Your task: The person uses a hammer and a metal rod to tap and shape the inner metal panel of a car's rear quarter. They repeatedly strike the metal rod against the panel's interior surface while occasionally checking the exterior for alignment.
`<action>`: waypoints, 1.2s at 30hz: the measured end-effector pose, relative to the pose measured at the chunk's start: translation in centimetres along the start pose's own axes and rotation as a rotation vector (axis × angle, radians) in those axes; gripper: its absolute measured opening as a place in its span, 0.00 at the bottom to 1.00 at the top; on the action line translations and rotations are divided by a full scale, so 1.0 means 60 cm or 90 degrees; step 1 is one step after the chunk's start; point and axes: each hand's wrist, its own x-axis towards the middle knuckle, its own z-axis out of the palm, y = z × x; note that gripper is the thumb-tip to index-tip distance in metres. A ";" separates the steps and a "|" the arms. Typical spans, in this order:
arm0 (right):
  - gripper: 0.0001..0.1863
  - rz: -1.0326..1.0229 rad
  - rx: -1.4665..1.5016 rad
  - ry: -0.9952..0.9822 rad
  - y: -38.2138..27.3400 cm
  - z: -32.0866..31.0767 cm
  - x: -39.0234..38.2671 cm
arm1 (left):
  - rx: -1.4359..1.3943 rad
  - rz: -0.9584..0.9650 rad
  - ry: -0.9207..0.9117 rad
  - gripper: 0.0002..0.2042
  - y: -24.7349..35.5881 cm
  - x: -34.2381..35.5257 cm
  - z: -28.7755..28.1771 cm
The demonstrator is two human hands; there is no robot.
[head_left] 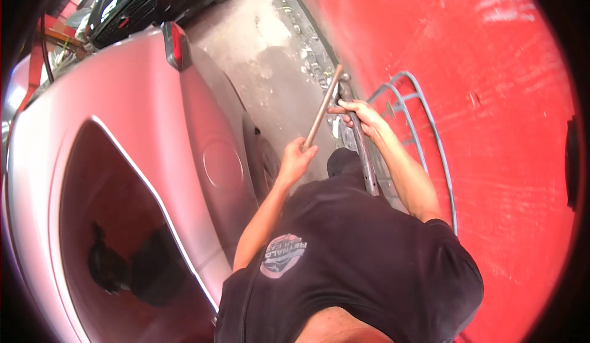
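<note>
My left hand (297,162) is closed around the lower end of a thin, brownish metal rod (322,109), which slants up and to the right. My right hand (367,117) grips a thicker dark metal tube (362,152) with holes near its lower end. A short brownish piece sticks out to the left beside the right-hand fingers; whether it belongs to the tube I cannot tell. The rod's upper end lies close to the tube's top; I cannot tell if they touch. The tube's lower end comes down in front of my dark shirt.
A silver car (203,128) with a dark window stands close on my left. A black vehicle (138,5) is beyond it. On the right rises a red wall (504,128), with a grey bent-tube frame (430,113) against it. The concrete floor (270,79) runs between car and wall.
</note>
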 end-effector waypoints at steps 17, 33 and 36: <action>0.13 0.079 -0.013 -0.080 -0.357 0.084 0.715 | -0.021 0.010 0.013 0.12 0.016 0.662 -0.182; 0.24 -0.037 -0.313 -0.347 -0.610 0.422 1.125 | -0.362 0.055 0.124 0.06 0.088 1.182 -0.503; 0.21 -0.056 -0.405 -0.346 -0.629 0.463 1.194 | -0.352 0.005 0.155 0.04 0.092 1.262 -0.571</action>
